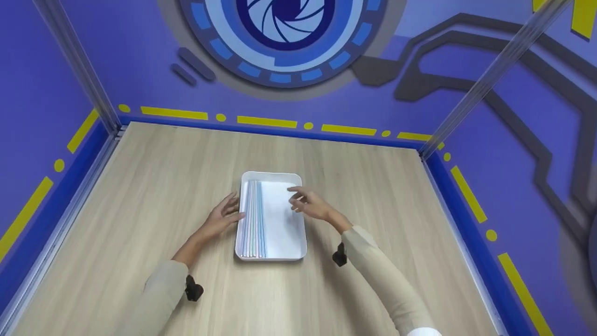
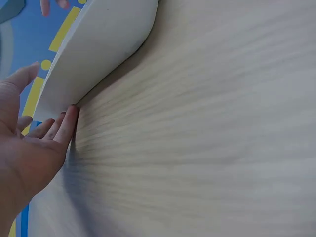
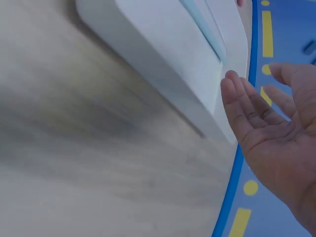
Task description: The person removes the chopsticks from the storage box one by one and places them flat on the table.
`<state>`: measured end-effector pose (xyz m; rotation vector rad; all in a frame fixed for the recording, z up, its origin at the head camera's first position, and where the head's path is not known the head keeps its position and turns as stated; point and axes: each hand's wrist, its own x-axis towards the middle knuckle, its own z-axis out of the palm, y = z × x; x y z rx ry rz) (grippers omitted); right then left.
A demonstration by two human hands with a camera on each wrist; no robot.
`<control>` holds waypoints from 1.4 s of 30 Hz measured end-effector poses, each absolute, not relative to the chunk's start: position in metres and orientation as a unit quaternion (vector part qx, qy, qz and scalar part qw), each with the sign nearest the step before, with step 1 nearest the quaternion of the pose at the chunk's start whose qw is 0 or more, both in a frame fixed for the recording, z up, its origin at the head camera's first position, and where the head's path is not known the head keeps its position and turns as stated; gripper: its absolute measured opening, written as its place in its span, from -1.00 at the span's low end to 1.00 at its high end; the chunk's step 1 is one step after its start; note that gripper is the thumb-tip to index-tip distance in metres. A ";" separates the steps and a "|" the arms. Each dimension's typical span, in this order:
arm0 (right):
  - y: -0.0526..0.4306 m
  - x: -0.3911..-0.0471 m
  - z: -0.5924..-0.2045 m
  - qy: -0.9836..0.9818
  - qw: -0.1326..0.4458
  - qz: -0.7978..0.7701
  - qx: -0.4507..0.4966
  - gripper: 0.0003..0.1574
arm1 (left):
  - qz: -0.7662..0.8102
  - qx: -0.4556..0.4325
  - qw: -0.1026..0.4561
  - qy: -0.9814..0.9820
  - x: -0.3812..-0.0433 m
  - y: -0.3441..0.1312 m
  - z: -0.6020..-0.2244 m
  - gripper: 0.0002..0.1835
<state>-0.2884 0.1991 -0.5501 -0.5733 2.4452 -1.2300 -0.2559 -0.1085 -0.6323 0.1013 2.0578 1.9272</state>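
Observation:
A white rectangular tray [image 1: 283, 228] sits on the wooden table, its long sides running away from me. Along its left side lies a row of several thin pastel straws [image 1: 254, 219] in pinkish, green and blue tones. My left hand [image 1: 221, 216] is at the tray's left wall; in the left wrist view its extended fingertips [image 2: 72, 111] meet the outer wall near the table, with the thumb raised apart. Over the tray's right rim hovers my right hand [image 1: 312, 204], fingers loosely bent and holding nothing. The right wrist view shows its fingers [image 3: 242, 98] near the rim.
The wooden table [image 1: 186, 158] extends around the tray on all sides. Blue printed panels [image 1: 140, 60] enclose it at the back, left and right, with metal posts [image 1: 494, 74] at the corners. A small black device [image 1: 193, 288] hangs by each sleeve cuff.

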 end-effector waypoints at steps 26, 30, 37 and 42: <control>0.113 -0.288 -0.602 0.864 0.214 -0.454 0.021 -0.56 | 0.761 0.066 0.174 0.622 -0.243 -0.112 -0.653 -0.14; 0.114 -0.289 -0.604 0.880 0.201 -0.429 0.020 -0.56 | 0.759 0.060 0.172 0.624 -0.244 -0.110 -0.652 -0.14; 0.111 -0.281 -0.603 0.925 0.161 -0.344 -0.013 -0.53 | 0.757 0.062 0.173 0.627 -0.243 -0.110 -0.652 -0.14; 0.111 -0.279 -0.605 0.928 0.152 -0.339 -0.026 -0.53 | 0.760 0.064 0.163 0.625 -0.244 -0.111 -0.654 -0.16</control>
